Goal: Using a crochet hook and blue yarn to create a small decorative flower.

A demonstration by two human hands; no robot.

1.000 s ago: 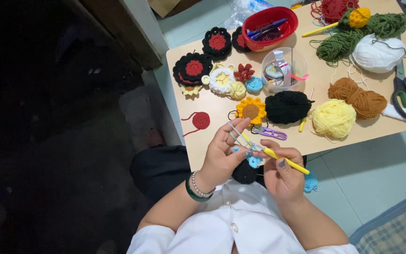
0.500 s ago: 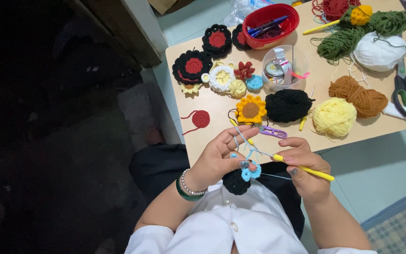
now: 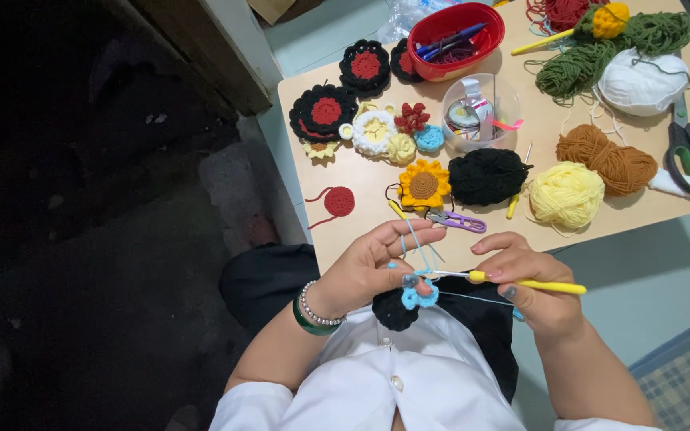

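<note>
Crocheting is proceeding at the near edge of the table (image 3: 664, 199), above the lap. Left hand (image 3: 365, 271) is pinching the small light-blue crochet piece (image 3: 418, 297) between thumb and fingertips, fingers closed on it, with the light-blue yarn strand (image 3: 414, 243) running up over the index finger toward 12 o'clock. A black crocheted piece (image 3: 394, 311) is hanging just below the blue one, touching it.

Right hand (image 3: 533, 283) is gripping the yellow-handled crochet hook (image 3: 521, 282), fingers curled shut around the handle, thumb on top. Hook's long axis is lying nearly level; metal tip is pointing toward 9 o'clock into the blue piece, handle end toward 3 o'clock.

Judgement on technique: the stitch is likely going best with the left index keeping the strand lightly taut, the pinch sitting close to the working loop so the piece is not twisting, and the hook turning slightly downward while drawing through so the loop is not slipping off.

On the table beyond, at 12 to 1 o'clock: sunflower motif (image 3: 424, 183), purple snips (image 3: 458, 221), black yarn ball (image 3: 489, 175), pale yellow yarn ball (image 3: 566, 194).
</note>
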